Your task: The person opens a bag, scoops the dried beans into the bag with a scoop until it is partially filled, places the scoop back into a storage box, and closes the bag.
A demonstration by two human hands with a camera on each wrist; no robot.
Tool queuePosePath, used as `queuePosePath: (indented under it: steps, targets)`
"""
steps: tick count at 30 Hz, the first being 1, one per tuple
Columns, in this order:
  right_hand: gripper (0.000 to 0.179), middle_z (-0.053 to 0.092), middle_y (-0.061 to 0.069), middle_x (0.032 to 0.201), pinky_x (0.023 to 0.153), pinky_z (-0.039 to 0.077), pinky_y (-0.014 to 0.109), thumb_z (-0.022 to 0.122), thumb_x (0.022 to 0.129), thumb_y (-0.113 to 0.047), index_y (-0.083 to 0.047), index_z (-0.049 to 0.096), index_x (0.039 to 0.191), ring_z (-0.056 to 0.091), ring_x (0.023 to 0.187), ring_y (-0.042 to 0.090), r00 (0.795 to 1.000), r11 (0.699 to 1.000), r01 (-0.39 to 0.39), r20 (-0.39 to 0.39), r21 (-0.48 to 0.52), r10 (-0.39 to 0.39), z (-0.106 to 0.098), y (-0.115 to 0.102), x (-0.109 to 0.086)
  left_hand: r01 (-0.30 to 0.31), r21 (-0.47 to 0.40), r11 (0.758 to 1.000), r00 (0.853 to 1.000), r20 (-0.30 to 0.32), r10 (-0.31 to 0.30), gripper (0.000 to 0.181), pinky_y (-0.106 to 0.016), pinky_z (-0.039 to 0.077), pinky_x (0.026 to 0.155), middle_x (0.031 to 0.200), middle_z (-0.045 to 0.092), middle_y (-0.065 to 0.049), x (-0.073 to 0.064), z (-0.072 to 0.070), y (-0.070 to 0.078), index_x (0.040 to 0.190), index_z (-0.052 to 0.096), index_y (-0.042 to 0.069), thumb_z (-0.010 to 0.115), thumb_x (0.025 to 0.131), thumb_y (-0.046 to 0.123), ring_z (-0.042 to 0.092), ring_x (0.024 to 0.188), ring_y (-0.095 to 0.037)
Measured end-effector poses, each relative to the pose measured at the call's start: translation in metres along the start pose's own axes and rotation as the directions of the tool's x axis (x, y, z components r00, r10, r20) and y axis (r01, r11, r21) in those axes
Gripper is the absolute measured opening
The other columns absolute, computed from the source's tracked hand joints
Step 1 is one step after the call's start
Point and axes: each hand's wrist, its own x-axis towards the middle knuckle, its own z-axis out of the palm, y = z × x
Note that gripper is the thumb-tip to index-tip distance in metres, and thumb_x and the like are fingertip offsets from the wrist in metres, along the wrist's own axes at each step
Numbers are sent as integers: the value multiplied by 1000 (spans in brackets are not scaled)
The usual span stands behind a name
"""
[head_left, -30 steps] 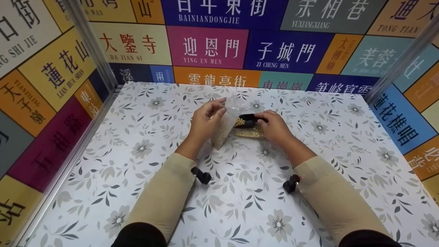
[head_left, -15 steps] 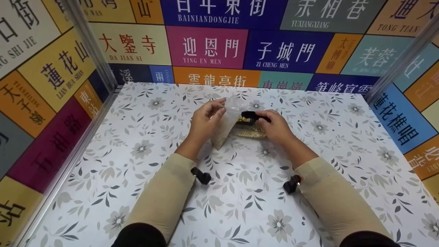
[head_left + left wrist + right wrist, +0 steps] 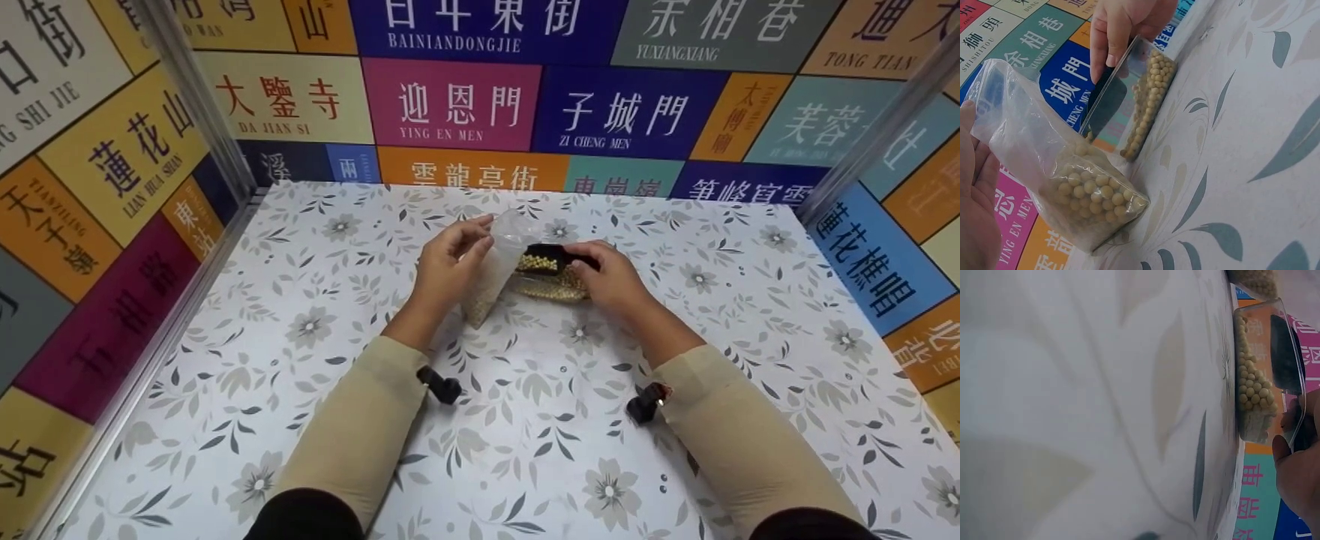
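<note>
Floral counter. Bag standing, left hand fingers clamped near its mouth. Clear box just right. Black scoop at box top, below bag's mouth, long axis left-right, front leftwards; right hand fingers clamped on handle. Yellow beans in scoop.

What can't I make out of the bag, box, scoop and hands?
Head view: the handle end of the scoop and the right end of the clear box, hidden by the right hand.
Left wrist view: part of the left hand, cut off by the left edge.
Right wrist view: the top of the bag, past the frame's edge.
</note>
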Motion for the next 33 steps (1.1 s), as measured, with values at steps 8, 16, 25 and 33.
queuePosePath:
  steps: [8, 16, 25, 33]
  targets:
    - [36, 58, 9, 154, 123, 44, 48, 58, 112, -23, -16, 64, 147, 52, 146, 29, 998, 999, 40, -56, 26, -38, -9, 2, -2, -14, 7, 1000, 1000, 2, 14, 12, -27, 57, 112, 142, 73, 4, -1, 0, -1, 110, 72, 14, 71, 105, 25, 70, 129, -11]
    - [36, 59, 9, 152, 112, 52, 37, 57, 112, -25, -15, 64, 147, 57, 140, 26, 990, 997, 68, -124, 48, -61, -21, -4, -5, -17, -33, 999, 1000, -2, 17, 12, -28, 56, 113, 141, 73, 1, 0, 1, -3, 108, 72, 11, 71, 105, 22, 70, 131, -13]
    - [39, 55, 6, 155, 107, 51, 39, 54, 113, -30, -19, 62, 150, 57, 137, 24, 989, 998, 60, -137, 30, -55, -37, -16, -9, -9, -24, 1000, 1000, -12, 9, 12, -25, 56, 113, 141, 73, 4, 0, 1, -1, 109, 72, 13, 72, 105, 24, 69, 131, -11]
    - [39, 57, 7, 152, 93, 53, 22, 54, 113, -29, -16, 62, 149, 61, 120, 19, 980, 994, 108, -171, 3, -106, -51, -35, -7, -5, -11, 1000, 1000, -5, 5, 11, -28, 57, 113, 141, 74, 3, 0, 0, -1, 109, 72, 13, 71, 105, 24, 70, 130, -11]
